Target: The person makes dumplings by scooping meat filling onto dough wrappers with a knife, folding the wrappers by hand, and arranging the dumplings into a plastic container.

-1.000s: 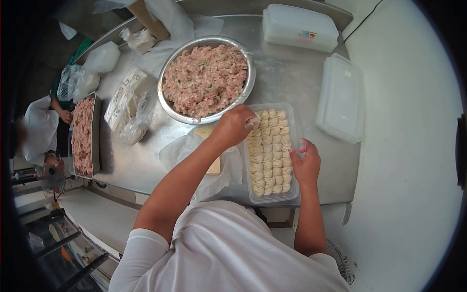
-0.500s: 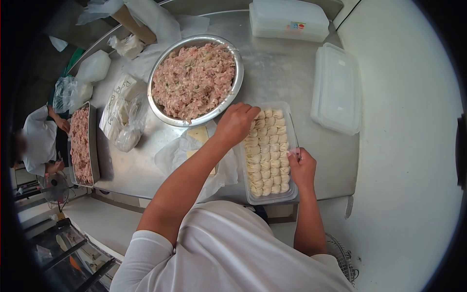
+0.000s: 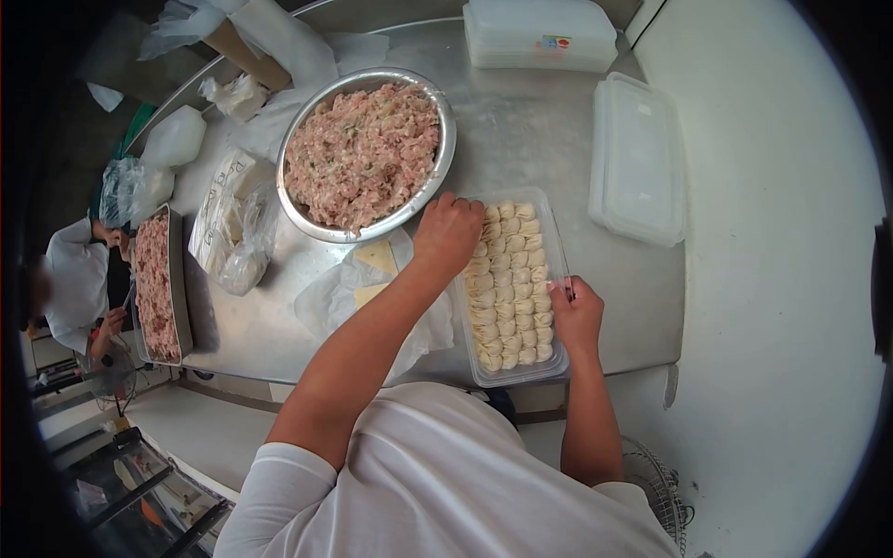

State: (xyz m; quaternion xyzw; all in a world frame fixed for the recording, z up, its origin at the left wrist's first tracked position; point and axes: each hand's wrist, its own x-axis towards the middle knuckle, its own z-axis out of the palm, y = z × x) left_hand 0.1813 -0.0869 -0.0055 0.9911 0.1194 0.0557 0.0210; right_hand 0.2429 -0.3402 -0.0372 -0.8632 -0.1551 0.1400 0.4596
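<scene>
A clear plastic container (image 3: 564,358) holds rows of pleated dumplings (image 3: 509,288). My right hand (image 3: 577,312) is closed on its right rim, with the thumb against the edge. At the upper left corner of the container, my left hand (image 3: 448,232) is closed, its fingertips turned down and hidden; what they hold, if anything, cannot be made out. Left of the container lie pale wrapper sheets (image 3: 376,257) on crumpled white plastic (image 3: 326,296), partly under my left forearm. A round steel bowl (image 3: 448,153) of minced filling (image 3: 363,153) stands just behind my left hand.
Stacked plastic containers (image 3: 539,35) stand at the back, and more lidded ones (image 3: 637,158) at the right by the wall. A labelled plastic bag (image 3: 228,219) lies left of the bowl. Farther left, another person (image 3: 76,279) has hands near a metal tray of mince (image 3: 177,279).
My right hand has closed on the container's rim. My left hand has turned downward at the upper left corner. The view has shifted, and the other person's hands have moved.
</scene>
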